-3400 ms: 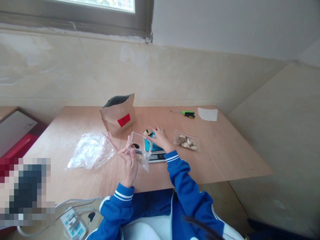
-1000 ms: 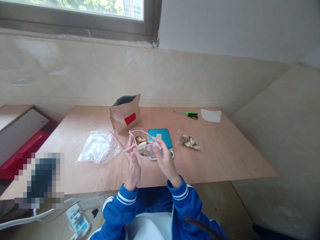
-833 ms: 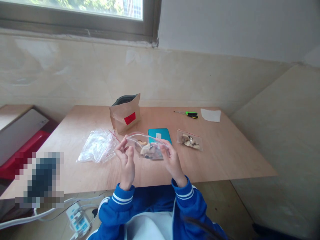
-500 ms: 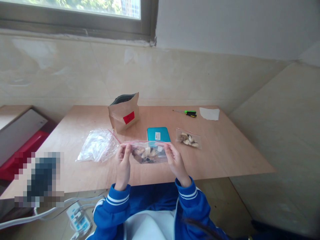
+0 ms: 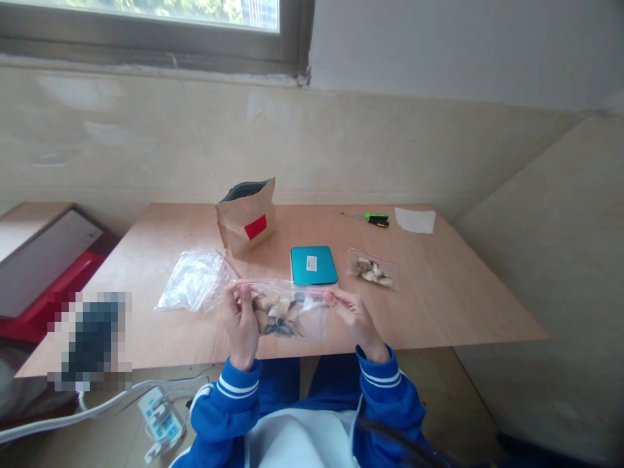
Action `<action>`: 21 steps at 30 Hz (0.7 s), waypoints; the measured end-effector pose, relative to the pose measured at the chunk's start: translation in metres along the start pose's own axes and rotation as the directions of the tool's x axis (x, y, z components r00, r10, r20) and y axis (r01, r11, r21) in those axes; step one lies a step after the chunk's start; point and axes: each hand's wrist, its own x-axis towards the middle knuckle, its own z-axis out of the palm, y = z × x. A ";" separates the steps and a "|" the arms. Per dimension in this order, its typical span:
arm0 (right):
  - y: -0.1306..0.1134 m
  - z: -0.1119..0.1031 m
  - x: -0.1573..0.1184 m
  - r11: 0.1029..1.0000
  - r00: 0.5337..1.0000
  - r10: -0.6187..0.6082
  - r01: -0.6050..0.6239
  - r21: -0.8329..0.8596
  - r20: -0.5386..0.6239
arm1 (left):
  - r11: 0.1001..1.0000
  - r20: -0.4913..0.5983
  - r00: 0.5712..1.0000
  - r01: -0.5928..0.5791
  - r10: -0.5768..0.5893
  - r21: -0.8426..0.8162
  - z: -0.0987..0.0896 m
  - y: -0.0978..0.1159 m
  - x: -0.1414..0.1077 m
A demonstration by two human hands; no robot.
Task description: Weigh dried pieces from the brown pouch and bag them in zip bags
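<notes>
Head view. The clear zip bag (image 5: 314, 323) is held up at the near side of the wooden table (image 5: 439, 312), in front of the kitchen scale (image 5: 313, 263), with pieces resembling dried mushroom (image 5: 280, 309) bunched toward its left end.

Grip: the left hand (image 5: 244, 325) pinches the left end of the red-lined strip between thumb and curled fingers; the right hand (image 5: 359, 318) pinches near the right end, thumb against forefinger. Both grips are narrow.

Step, my judgement: pressing the bag's strip shut. The next move calls for the left pinch to anchor its corner while the right pinch runs firmly along the whole strip, the mouth kept straight. I would check for gaps before letting go.

Around it: a filled bag (image 5: 373, 271) lies flat right of the scale; a kraft pouch (image 5: 246, 224) stands beyond the loose empty bags (image 5: 192, 279).

Unclear: I cannot tell whether the seal is closed along its length. The scale's near part sits behind the held bag, its reading illegible. Left fingertips are partly hidden, the pouch's contents cannot be made out, and a pixelated patch masks the lower left.
</notes>
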 end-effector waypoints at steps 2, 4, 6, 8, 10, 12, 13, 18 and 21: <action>0.002 0.000 -0.001 0.999 1.000 0.019 -0.019 -0.027 0.002 | 0.999 0.024 0.999 -0.042 0.041 0.033 -0.005 -0.003 0.004; 0.004 0.001 0.000 0.999 1.000 0.028 -0.028 -0.029 0.004 | 0.997 0.066 0.996 -0.067 0.065 0.030 -0.009 -0.004 0.008; 0.006 0.004 0.001 0.999 0.999 0.040 -0.040 0.010 -0.012 | 0.998 0.074 0.995 -0.060 0.059 0.009 -0.010 -0.002 0.011; 0.007 0.010 0.003 0.997 0.996 0.046 -0.040 0.070 -0.080 | 0.999 0.073 0.997 -0.031 0.032 -0.016 -0.009 0.002 0.012; 0.008 0.016 0.005 0.990 0.979 0.053 -0.025 0.141 -0.199 | 0.996 0.105 0.994 0.042 -0.034 -0.076 -0.006 0.007 0.010; 0.009 0.021 0.007 0.981 0.943 0.067 -0.002 0.196 -0.327 | 0.974 0.181 0.974 0.165 -0.135 -0.158 -0.003 0.011 0.008; 0.009 0.023 0.008 0.978 0.922 0.078 0.004 0.209 -0.380 | 0.955 0.224 0.957 0.228 -0.184 -0.190 -0.001 0.012 0.008; 0.013 0.026 0.008 0.985 0.875 0.077 0.006 0.170 -0.478 | 0.911 0.284 0.921 0.337 -0.266 -0.239 0.001 0.011 0.008; 0.015 0.025 0.007 0.991 0.879 0.039 0.027 0.131 -0.476 | 0.921 0.305 0.931 0.287 -0.202 -0.264 0.000 0.009 0.011</action>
